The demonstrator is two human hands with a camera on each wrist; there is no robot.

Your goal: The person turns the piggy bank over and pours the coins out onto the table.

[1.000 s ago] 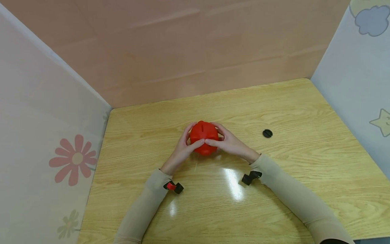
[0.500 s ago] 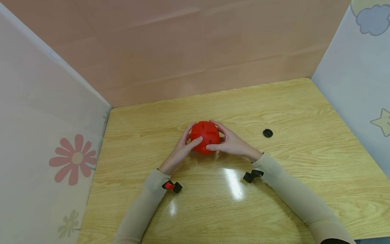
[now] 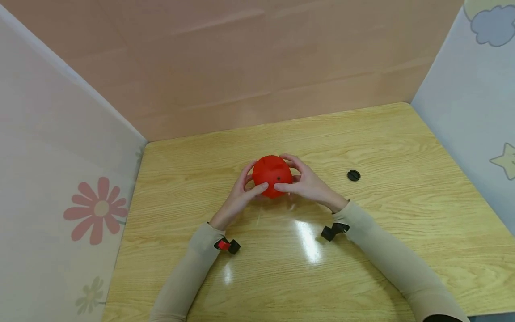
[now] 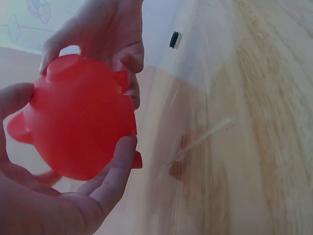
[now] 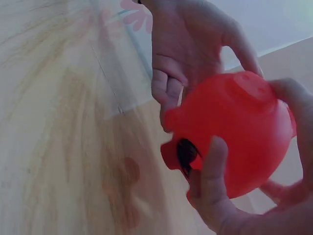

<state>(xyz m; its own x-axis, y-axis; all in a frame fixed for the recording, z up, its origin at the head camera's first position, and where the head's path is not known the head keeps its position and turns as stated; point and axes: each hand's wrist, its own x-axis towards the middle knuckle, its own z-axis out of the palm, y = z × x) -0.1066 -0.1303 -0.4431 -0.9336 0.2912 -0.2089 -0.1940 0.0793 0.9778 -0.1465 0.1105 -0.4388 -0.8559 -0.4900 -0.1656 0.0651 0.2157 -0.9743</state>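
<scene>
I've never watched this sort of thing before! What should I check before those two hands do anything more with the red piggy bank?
1. Left hand holding the red piggy bank: ok, it grips one side.
2. Right hand holding too: ok, it grips the opposite side.
3. Bank clear of the table: ok, the left wrist view shows a gap.
4. Black disc in sight: ok, it lies on the table beyond the right hand.
5. A hand free for the disc: not ok, both are on the bank.
6. Contents of the bank: cannot tell, its inside is not shown clearly.
</scene>
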